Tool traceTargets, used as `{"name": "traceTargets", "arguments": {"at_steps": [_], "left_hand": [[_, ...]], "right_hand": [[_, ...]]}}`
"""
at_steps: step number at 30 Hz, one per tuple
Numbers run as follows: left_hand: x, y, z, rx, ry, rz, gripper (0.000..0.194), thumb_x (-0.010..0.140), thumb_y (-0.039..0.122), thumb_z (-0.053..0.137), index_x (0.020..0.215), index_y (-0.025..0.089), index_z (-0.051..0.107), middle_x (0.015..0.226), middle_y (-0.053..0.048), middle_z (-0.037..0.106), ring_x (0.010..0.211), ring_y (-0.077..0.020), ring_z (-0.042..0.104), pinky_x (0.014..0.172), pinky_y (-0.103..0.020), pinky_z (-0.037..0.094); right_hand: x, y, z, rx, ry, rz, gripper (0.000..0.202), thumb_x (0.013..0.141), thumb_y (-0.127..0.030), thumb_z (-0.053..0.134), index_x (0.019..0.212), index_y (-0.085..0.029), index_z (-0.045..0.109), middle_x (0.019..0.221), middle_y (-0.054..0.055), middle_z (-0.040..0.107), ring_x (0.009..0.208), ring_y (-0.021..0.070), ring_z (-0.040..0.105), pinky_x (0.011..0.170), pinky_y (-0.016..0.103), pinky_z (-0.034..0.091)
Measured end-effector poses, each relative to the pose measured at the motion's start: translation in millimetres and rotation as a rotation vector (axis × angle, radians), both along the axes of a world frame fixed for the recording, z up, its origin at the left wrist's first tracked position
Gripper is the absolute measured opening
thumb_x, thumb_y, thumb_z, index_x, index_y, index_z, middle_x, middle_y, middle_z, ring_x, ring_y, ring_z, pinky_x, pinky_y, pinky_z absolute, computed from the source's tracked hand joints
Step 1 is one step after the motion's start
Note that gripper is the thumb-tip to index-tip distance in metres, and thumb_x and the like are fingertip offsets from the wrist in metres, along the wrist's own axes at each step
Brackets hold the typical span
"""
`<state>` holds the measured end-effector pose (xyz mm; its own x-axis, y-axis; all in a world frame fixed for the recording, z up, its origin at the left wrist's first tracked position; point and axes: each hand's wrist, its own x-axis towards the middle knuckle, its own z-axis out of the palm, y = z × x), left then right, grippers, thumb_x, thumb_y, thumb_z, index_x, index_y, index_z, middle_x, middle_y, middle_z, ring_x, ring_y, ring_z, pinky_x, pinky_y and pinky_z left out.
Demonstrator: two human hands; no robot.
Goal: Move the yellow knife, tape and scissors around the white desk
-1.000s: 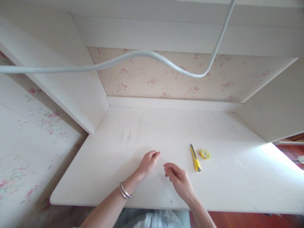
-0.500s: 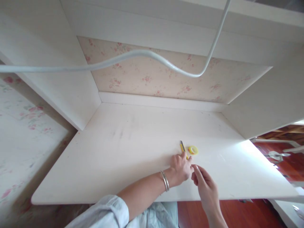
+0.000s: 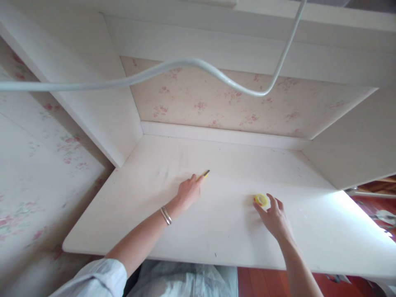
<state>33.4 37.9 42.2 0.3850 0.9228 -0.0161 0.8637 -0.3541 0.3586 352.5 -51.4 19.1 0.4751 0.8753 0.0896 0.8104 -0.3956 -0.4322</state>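
**One apiece!**

From afar I see my left hand (image 3: 188,192) closed round the yellow cutter (image 3: 207,173), end poking out, likely for control. Well to its right, over the table (image 3: 229,165), my right hand (image 3: 274,218) has the tape roll (image 3: 260,200), finger and thumb spread to fit.

Glare whitens the desk (image 3: 222,214) toward the right.

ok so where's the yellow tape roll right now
In the head view, the yellow tape roll is right of centre, between thumb and fingers of the right hand, right of the yellow cutter.
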Motion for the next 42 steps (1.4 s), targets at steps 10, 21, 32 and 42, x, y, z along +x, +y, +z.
{"name": "traceTargets", "arguments": {"at_steps": [10, 21, 32, 42], "left_hand": [[-110, 45, -1.8, 0.066, 0.172, 0.308, 0.034, 0.093, 0.026, 0.037, 0.127, 0.025, 0.038, 0.11, -0.008, 0.052, 0.09, -0.0209, 0.059, 0.074, -0.031, 0.047], [-103, 10, 4.9, 0.067, -0.166, 0.24, 0.032, 0.088, 0.024, 0.048, 0.121, 0.021, 0.048, 0.119, -0.009, 0.049, 0.097, -0.0184, 0.056, 0.087, -0.032, 0.045], [-51, -61, 14.5, -0.936, -1.343, 0.163, 0.046, 0.085, 0.051, 0.052, 0.116, 0.018, 0.055, 0.115, -0.011, 0.061, 0.097, -0.0183, 0.061, 0.079, -0.029, 0.049], [-61, -59, 10.6, -1.014, -1.592, 0.181, 0.041, 0.079, 0.041, 0.066, 0.11, 0.017, 0.057, 0.109, -0.009, 0.061, 0.099, -0.0177, 0.06, 0.088, -0.028, 0.045]], "right_hand": [[-14, 27, -7.9, -0.087, -0.122, 0.011, 0.059, 0.082, -0.054, 0.041, 0.13, -0.021, 0.043, 0.12, 0.013, 0.055, 0.1, 0.0287, 0.059, 0.082, 0.039, 0.045], [-85, 38, -2.4, -0.002, 0.231, 0.242, 0.062, 0.075, -0.056, 0.054, 0.128, -0.026, 0.04, 0.108, 0.005, 0.062, 0.076, 0.02, 0.061, 0.071, 0.035, 0.046], [-212, 34, 28.9, 0.113, 0.744, 0.638, 0.055, 0.075, -0.039, 0.063, 0.125, -0.023, 0.044, 0.108, 0.006, 0.06, 0.062, 0.0104, 0.055, 0.056, 0.025, 0.047], [-220, 28, 30.2, 0.066, 0.872, 0.654, 0.062, 0.066, -0.034, 0.073, 0.122, -0.027, 0.045, 0.107, 0.002, 0.062, 0.052, 0.0069, 0.047, 0.047, 0.022, 0.042]]}}
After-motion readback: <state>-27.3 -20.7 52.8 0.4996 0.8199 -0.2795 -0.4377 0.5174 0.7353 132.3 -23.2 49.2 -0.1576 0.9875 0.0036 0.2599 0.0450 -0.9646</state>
